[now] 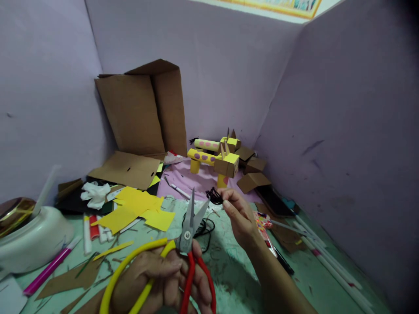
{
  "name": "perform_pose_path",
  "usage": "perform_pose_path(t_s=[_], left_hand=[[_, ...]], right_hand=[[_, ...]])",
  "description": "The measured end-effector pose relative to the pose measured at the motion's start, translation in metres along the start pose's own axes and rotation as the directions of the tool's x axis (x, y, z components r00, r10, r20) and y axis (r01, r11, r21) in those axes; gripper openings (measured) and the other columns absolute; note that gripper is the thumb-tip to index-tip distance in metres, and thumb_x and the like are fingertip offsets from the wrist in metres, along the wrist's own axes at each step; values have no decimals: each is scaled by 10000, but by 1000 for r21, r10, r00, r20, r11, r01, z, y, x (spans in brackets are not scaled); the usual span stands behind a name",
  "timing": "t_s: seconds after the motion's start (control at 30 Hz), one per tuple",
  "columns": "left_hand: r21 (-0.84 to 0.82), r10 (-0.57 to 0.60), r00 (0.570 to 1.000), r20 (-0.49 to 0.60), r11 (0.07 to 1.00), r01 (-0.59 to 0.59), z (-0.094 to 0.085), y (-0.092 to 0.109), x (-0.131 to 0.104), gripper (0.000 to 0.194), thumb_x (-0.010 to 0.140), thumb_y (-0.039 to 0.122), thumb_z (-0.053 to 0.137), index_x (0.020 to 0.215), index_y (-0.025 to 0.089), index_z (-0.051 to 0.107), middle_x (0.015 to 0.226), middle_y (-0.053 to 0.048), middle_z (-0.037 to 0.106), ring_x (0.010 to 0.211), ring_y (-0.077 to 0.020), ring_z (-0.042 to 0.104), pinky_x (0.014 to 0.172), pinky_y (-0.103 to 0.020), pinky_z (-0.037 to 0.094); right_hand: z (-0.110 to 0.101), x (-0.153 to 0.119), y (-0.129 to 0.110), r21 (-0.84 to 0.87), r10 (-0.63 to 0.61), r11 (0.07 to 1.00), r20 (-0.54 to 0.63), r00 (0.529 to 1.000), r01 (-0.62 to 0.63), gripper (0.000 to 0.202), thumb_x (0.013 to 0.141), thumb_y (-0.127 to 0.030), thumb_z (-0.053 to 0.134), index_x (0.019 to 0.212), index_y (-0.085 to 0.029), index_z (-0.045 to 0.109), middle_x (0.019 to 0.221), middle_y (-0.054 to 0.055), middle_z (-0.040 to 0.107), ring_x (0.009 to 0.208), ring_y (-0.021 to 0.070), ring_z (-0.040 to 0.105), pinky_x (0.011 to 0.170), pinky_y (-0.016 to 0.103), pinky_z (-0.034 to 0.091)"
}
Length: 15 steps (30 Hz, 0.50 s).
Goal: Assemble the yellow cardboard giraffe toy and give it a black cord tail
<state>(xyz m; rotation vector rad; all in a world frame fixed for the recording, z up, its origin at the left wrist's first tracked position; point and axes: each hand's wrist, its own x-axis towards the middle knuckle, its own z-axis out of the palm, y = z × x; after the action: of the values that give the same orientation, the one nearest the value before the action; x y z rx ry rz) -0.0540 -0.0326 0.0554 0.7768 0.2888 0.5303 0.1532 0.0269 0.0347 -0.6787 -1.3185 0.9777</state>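
My left hand (pixel 163 274) is closed round the handles of a pair of scissors (pixel 187 235), one handle yellow and one red. The blades stand apart and point up. My right hand (pixel 238 213) pinches a small looped bundle of black cord (pixel 214 196) between thumb and fingertips, just right of the blade tips. More black cord (pixel 206 229) lies in loose loops on the green surface behind the blades. Beyond my right hand stands a yellow paper animal (pixel 204 157) with purple spots and a cardboard box head; a paler one (pixel 207 145) with pink spots is behind it.
Yellow paper pieces (pixel 140 207), a crumpled white tissue (pixel 95 194) and a magenta marker (pixel 49 270) lie left. A white pot (pixel 39 244) stands far left. Large cardboard (pixel 131 115) leans on the wall. Long white sticks (pixel 330 261) and cardboard scraps lie right.
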Motion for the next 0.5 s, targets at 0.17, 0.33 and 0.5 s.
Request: perform_pose_path(t_s=[0.17,0.33,0.5], left_hand=[[-20,7,999,-54,1000,-8,-4,-4,-1,185,855,275,498,1012,179,521,772,-104,694,729,-252,698,640,-320,465],[-4,27,1000,-3,1000,-27,-6,-6,1,171,847,274,498,991,187,530,773,-110,701,685,-254,701,565,-286,449],[-46,69,997,-21,996,-70,-5,-4,4,214,805,276,568,986,162,562,826,-121,699,705,-243,696,615,-313,483]], right_hand=[[-1,1,-4,-130,-16,991,64,998,24,161,817,-362,563,761,-221,509,974,46,523,959,215,464,837,311,341],[-3,0,-6,-195,18,981,168,986,15,174,824,-381,541,762,-222,510,1070,65,497,997,231,450,866,341,323],[-1,-1,-10,-198,85,980,298,951,-26,187,822,-390,553,759,-216,529,1082,69,483,1058,239,439,905,355,311]])
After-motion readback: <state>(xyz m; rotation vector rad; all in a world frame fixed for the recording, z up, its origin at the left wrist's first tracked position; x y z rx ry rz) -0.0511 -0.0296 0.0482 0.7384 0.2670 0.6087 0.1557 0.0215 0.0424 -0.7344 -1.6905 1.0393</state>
